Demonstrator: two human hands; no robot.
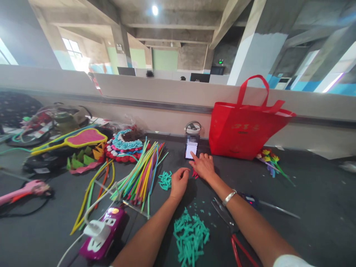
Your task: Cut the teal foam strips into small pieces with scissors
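Note:
My right hand (204, 165) reaches over the phone (191, 150), which stands propped up with a lit screen. A finger of that hand is stretched onto the lower screen, and the fingers are apart. Small red pieces (195, 174) show under it on the table. My left hand (180, 181) rests with curled fingers beside a small pile of teal pieces (165, 180); what it holds, if anything, is hidden. Closer to me lies a larger heap of short teal strips (191, 239). Red-handled pliers (229, 222) lie by my right forearm.
A red tote bag (241, 129) stands at the back right. Left of my hands lie a bundle of colourful pipe cleaners (141, 174) and a purple power strip (107, 233) with a white plug. A pink glue gun (25, 191) is far left. A low partition (155, 111) borders the table.

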